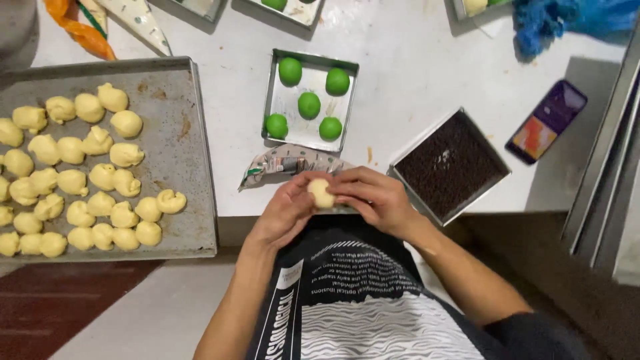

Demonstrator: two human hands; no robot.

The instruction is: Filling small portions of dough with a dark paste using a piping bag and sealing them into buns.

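On the white tabletop [413, 73], a large baking tray [180, 147] at nine o'clock carries rows of pale dough pieces. A square pan of dark crumbs [450, 163] sits at three o'clock, and a pan of green balls [308, 100] at twelve. Just above the hands lies a printed foil pouch [287, 163]. The left hand [283, 213] and right hand [377, 197] close their fingers on a small dough ball [321, 193] held between them.

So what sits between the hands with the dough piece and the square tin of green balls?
In the head view, a filled piping bag lies on its side on the white table, between the dough piece and the square tin; the bag's end reaches the hands.
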